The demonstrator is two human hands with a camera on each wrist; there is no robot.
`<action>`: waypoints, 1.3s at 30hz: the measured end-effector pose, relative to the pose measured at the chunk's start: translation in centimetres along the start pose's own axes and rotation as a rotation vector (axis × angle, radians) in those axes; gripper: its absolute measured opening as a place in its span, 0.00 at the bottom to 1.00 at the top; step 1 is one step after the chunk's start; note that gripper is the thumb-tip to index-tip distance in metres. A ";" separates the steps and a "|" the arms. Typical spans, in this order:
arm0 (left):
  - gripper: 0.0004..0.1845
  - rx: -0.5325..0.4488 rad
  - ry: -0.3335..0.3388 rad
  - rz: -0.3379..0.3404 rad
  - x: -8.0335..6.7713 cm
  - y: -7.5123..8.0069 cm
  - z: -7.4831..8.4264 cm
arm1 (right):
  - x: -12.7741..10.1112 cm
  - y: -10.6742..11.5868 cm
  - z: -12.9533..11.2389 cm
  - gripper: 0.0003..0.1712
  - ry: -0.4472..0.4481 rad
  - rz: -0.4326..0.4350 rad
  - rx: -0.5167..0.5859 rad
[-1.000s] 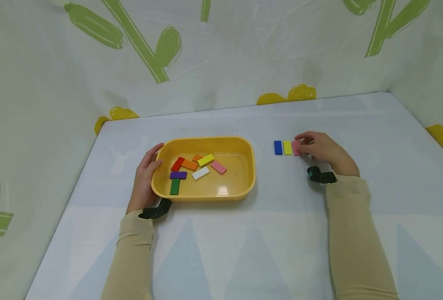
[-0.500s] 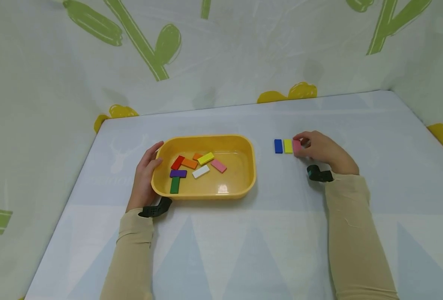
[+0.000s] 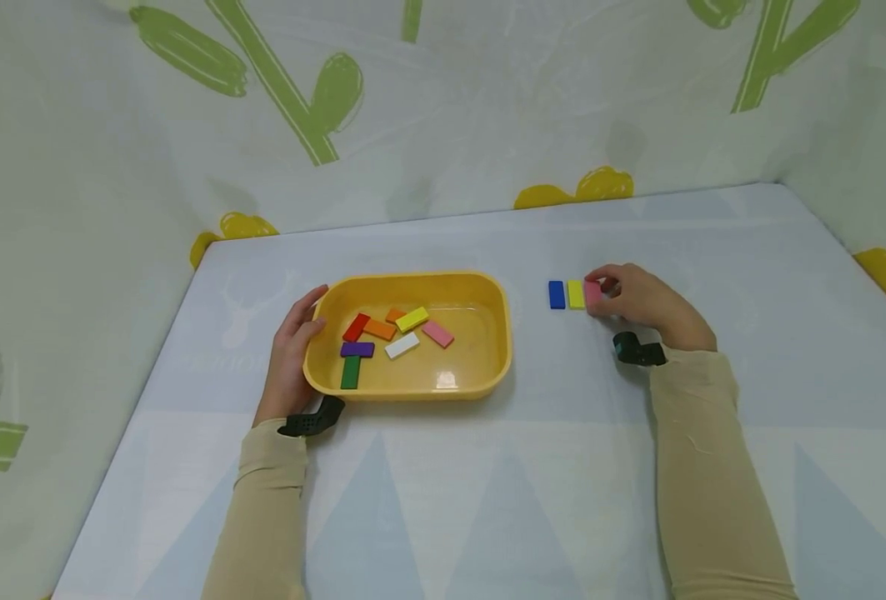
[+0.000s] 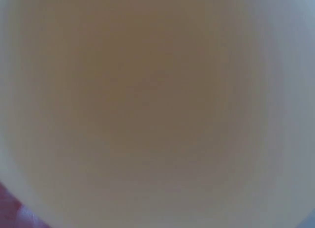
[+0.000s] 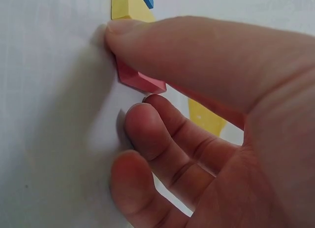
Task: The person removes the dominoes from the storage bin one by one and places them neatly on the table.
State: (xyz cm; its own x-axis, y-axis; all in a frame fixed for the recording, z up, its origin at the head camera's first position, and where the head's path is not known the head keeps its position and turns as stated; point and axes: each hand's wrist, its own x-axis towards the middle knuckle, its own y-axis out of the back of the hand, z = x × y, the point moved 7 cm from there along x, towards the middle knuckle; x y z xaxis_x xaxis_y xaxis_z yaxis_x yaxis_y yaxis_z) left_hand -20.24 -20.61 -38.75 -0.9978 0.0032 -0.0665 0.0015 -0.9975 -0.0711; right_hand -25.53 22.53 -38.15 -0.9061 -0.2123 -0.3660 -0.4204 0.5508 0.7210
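Toward the right in the head view, my right hand (image 3: 648,304) pinches a pink block (image 3: 592,293), thumb at its near end and forefinger at its far end. It stands at the right of a row, close beside a yellow block (image 3: 576,295), with a blue block (image 3: 557,295) left of that. In the right wrist view the thumb covers part of the pink block (image 5: 140,81); the other fingers are loosely bent. My left hand (image 3: 287,362) grips the left end of a yellow plastic tub (image 3: 480,346), thumb over the rim. The left wrist view is only a blur.
Inside the tub lie several loose blocks, among them a green block (image 3: 350,372), a purple block (image 3: 357,350), a white block (image 3: 402,345) and a red block (image 3: 356,327). A pale patterned cloth (image 3: 563,500) covers the table, which meets a printed curtain (image 3: 443,108) behind.
My right thumb and forefinger have shifted to the ends of the pink block, so more of it shows. It moved slightly right, then back toward the yellow block. The left hand stays on the tub.
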 end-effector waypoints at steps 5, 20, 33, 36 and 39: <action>0.23 -0.006 0.013 0.001 0.0 0.0 0.0 | 0.1 -0.1 0.2 0.30 -0.001 -0.004 -0.001; 0.23 0.005 0.000 -0.006 0.0 -0.1 0.0 | -0.6 1.1 0.3 0.33 -0.036 0.081 0.044; 0.23 -0.014 -0.001 -0.008 -0.1 -0.1 0.0 | -1.1 2.7 -2.4 0.26 0.066 0.396 0.091; 0.23 -0.021 0.001 -0.009 -0.1 -0.1 0.1 | -1.3 2.7 -3.7 0.25 0.108 0.410 0.118; 0.23 -0.024 -0.001 -0.014 -0.1 -0.2 0.2 | -1.5 2.7 -5.0 0.24 0.163 0.430 0.124</action>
State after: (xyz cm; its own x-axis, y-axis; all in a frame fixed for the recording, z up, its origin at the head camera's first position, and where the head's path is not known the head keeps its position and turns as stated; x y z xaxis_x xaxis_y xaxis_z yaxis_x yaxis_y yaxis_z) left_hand -20.14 -20.40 -38.55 -0.9978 0.0173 -0.0645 -0.0110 -0.9953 -0.0958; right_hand -25.51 20.29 -32.68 -0.9965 -0.0628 0.0543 -0.0060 0.7069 0.7073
